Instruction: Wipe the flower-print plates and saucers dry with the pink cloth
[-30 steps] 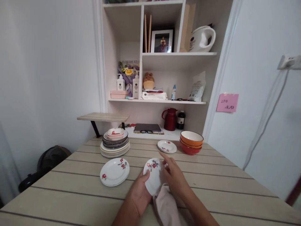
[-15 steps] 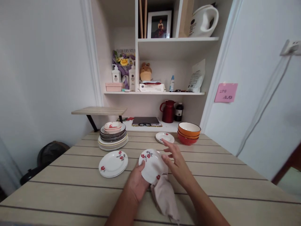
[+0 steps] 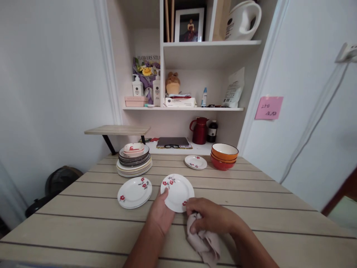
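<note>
A small white plate [image 3: 178, 193] with red flowers is held tilted in my left hand [image 3: 161, 214], thumb on its rim and fingers underneath. My right hand [image 3: 209, 216] grips a pale pinkish cloth [image 3: 205, 243], bunched under the fingers and trailing down toward the table's near side. The knuckles of that hand are close to the plate's lower right rim; whether they touch it I cannot tell. To the left lie larger flowered plates [image 3: 135, 192], stacked flat. Farther back, small flowered plates [image 3: 195, 162] rest one on another.
At the back left rises a tall stack of plates [image 3: 134, 169] topped by small dishes [image 3: 134, 148]. Orange and red bowls [image 3: 224, 156] are nested at the back right. Behind the slatted table [image 3: 92, 227] are a red jug [image 3: 199, 131], a dark bottle [image 3: 212, 132] and a laptop [image 3: 173, 142].
My right hand has come down from above the plate's right side and closed on the cloth. The cloth has shifted off the plate, which has moved slightly left.
</note>
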The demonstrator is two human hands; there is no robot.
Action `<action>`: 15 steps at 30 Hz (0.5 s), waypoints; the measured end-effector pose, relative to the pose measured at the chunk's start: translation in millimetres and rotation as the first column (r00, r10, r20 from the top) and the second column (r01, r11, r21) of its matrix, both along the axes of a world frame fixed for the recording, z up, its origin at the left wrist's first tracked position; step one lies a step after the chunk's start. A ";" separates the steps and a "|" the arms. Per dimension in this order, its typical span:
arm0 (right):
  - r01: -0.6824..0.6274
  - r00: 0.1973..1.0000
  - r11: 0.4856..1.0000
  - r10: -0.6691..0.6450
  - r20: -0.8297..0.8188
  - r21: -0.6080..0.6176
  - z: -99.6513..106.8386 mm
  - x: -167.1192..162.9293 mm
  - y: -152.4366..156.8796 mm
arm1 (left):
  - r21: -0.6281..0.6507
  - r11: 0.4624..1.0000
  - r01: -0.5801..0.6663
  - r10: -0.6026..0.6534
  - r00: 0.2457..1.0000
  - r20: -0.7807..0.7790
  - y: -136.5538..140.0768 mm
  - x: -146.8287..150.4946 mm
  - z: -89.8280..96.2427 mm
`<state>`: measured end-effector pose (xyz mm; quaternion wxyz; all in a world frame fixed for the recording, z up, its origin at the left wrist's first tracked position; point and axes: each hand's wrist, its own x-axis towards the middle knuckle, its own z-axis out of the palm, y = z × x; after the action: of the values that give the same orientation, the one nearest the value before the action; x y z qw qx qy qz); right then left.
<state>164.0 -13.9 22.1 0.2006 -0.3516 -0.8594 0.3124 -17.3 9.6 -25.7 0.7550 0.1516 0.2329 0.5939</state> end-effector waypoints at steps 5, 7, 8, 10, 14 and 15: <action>0.185 0.846 0.961 -0.263 -0.463 -0.208 3.4 -1.9 9.6 | 0.032 0.999 0.039 -0.039 0.999 0.001 -1.8 0.1 1.9; 0.380 0.775 0.920 -0.376 -0.509 -0.100 2.2 -7.8 12.9 | 0.054 0.997 0.063 -0.063 0.998 -0.005 -3.8 1.4 4.2; 0.439 0.779 0.899 -0.387 -0.494 -0.012 1.2 -11.4 13.9 | 0.062 0.995 0.083 -0.083 0.997 -0.008 -4.6 2.1 5.3; 0.461 0.826 0.876 -0.362 -0.432 0.146 -1.3 -18.7 14.6 | 0.075 0.991 0.111 -0.111 0.994 -0.004 -5.5 3.3 7.1; 0.446 0.863 0.847 -0.321 -0.390 0.289 -7.0 -25.9 13.8 | 0.069 0.995 0.074 -0.077 0.996 0.037 -4.6 3.0 10.0; 0.446 0.870 0.841 -0.328 -0.368 0.306 -9.0 -26.2 13.9 | 0.063 0.996 0.065 -0.068 0.997 0.045 -4.4 2.6 10.8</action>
<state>137.7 0.0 13.1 0.4532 -0.4218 -0.7724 0.1413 -14.6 5.2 -14.9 0.7745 0.1685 0.1916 0.5788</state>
